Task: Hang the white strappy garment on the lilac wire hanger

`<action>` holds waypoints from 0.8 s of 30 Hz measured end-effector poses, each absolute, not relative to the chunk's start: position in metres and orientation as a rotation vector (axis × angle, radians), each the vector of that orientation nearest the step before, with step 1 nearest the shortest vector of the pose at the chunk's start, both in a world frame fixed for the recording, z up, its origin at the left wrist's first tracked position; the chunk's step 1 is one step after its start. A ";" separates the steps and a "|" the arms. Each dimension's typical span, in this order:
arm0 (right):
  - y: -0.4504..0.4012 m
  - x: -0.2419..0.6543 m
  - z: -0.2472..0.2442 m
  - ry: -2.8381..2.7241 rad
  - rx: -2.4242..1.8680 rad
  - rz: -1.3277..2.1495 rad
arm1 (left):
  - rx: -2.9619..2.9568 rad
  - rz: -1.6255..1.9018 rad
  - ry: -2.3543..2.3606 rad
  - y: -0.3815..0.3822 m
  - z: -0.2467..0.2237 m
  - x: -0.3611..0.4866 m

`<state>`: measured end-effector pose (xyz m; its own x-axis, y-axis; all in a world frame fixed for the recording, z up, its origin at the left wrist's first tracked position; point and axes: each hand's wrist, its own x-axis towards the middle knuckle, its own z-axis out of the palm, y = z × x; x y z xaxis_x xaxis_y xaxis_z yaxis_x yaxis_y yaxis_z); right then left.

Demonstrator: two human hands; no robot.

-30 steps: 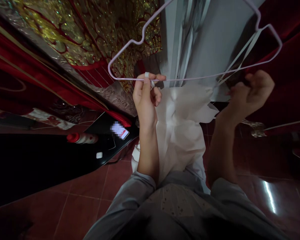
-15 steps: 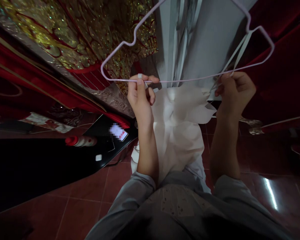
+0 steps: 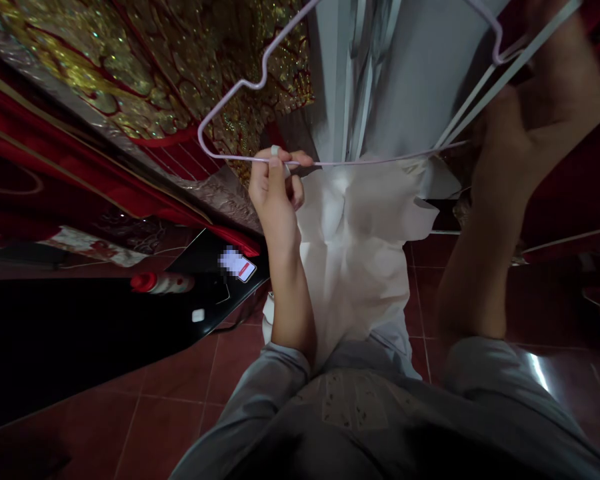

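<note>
My left hand [image 3: 277, 180] is closed around the bottom bar of a thin pale lilac clothes hanger [image 3: 266, 67], left of its middle. A white garment [image 3: 355, 220] hangs below the bar, against my lap. Two narrow white straps [image 3: 500, 87] rise from the garment toward the hanger's right shoulder, one drawn taut toward the upper right. My right hand [image 3: 545, 127] is at the hanger's right end, fingers raised along the taut strap. Motion smears those fingers, and the hand covers the hanger's right tip.
Red and gold sequined clothing [image 3: 180, 67] hangs at the left. On a black tabletop [image 3: 105, 333] lie a phone [image 3: 245, 267], a red-capped bottle [image 3: 163, 283] and a small white case [image 3: 198, 315]. A grey-white panel [image 3: 420, 67] stands ahead, with dark red cloth [image 3: 580, 173] at the right.
My right hand has moved up and right from the bottom bar to the hanger's right end, drawing a strap outward. My left hand keeps its hold, shifting slightly left with the hanger.
</note>
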<state>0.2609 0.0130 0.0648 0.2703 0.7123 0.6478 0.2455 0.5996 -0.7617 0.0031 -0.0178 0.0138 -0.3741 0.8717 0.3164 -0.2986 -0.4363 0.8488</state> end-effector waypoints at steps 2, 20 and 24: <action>0.026 0.283 0.060 -1.274 -0.812 0.112 | 1.025 1.887 0.894 -0.018 0.014 0.002; -0.002 0.247 0.013 -1.403 -1.027 0.406 | 1.009 1.990 1.049 -0.023 -0.003 0.006; -0.004 0.251 0.011 -1.390 -1.097 0.428 | 1.273 2.304 1.277 -0.018 -0.011 -0.023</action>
<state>0.2512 -0.0038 0.0108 0.2040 0.8009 0.5630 0.3462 0.4789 -0.8067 -0.0229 -0.0181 -0.0114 -0.6028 0.5439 0.5838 0.2067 -0.6002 0.7727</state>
